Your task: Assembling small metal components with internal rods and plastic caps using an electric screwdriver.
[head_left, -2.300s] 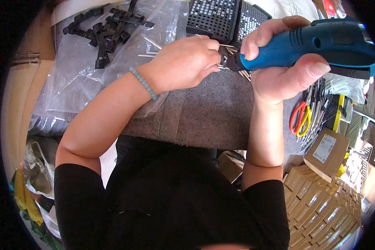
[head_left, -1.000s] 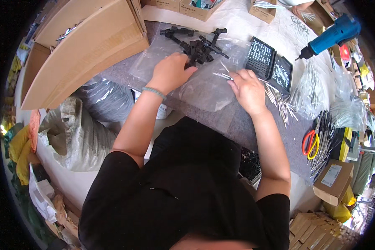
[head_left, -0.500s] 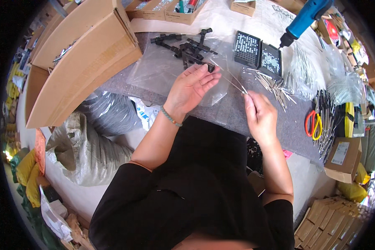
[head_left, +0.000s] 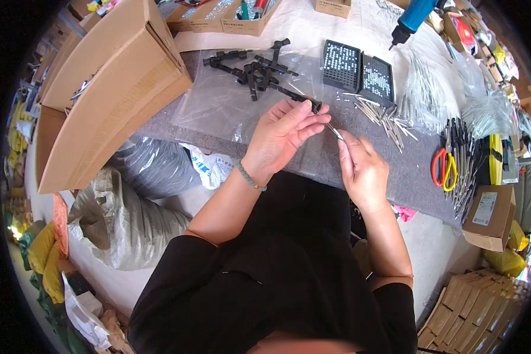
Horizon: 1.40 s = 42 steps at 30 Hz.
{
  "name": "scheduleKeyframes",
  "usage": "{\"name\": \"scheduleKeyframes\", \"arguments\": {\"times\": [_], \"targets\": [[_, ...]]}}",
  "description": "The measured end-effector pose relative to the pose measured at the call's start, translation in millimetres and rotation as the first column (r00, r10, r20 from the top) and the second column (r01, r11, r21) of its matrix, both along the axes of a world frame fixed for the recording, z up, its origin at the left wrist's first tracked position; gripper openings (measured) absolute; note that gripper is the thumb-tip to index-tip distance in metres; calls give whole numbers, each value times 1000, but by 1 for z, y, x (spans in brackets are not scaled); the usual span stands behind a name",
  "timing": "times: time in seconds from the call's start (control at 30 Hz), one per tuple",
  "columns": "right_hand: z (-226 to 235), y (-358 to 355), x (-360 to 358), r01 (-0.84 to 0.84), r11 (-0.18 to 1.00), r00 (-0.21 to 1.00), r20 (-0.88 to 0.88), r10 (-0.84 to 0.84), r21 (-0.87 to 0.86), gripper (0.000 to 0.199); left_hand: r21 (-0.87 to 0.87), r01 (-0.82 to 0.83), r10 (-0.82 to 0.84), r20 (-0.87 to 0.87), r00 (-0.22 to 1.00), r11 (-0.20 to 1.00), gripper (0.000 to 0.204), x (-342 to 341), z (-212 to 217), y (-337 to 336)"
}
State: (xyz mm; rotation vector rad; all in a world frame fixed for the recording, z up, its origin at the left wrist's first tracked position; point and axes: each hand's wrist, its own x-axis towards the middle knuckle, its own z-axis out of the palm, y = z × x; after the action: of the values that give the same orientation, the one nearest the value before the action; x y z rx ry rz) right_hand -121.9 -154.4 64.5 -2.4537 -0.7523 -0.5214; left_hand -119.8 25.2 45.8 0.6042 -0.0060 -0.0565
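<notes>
My left hand (head_left: pixel 285 131) pinches a black rod-like part (head_left: pixel 301 100) with a wider end between thumb and fingers. My right hand (head_left: pixel 364 170) is closed on thin metal rods (head_left: pixel 336 133), whose far tips reach up to the wide end of the black part. Whether the tips are inside it cannot be made out. Beyond my left hand, several similar black parts (head_left: pixel 255 72) lie heaped on a clear plastic sheet (head_left: pixel 203 100). A loose pile of metal rods (head_left: pixel 389 125) lies on the grey table mat beyond my right hand.
Two black hole trays (head_left: pixel 341 69) with small white pieces stand at the back. A blue power screwdriver (head_left: pixel 413 22) hangs above the far right. Scissors (head_left: pixel 444 168) and several dark rods (head_left: pixel 463 153) lie at the right edge. A big cardboard box (head_left: pixel 109 94) stands left.
The black part has come nearer in my left hand. My right hand has shifted slightly left, and the rods' tips now meet the black part's end.
</notes>
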Motion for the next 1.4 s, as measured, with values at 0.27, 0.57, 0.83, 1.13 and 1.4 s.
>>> {"name": "scheduleKeyframes", "arguments": {"times": [0.27,0.57,0.83,1.13,1.4], "targets": [[8,-8,8,22,1000,1000,19,-22,-1,15,158,-42,28,91,995,986,15,5,-8,-2],[15,-14,9,26,999,999,45,-25,-25,16,160,-40,29,75,997,986,14,13,-7,-7],[13,-18,8,30,999,997,67,-27,-44,17,215,-47,28,91,995,975,14,14,-8,-13],[15,-14,11,-29,993,999,-25,32,111,18,147,20,-27,49,998,989,21,13,-9,-23],[4,-8,23,-66,996,995,-73,71,63,14,214,-54,34,94,995,975,20,15,-19,-26]]}}
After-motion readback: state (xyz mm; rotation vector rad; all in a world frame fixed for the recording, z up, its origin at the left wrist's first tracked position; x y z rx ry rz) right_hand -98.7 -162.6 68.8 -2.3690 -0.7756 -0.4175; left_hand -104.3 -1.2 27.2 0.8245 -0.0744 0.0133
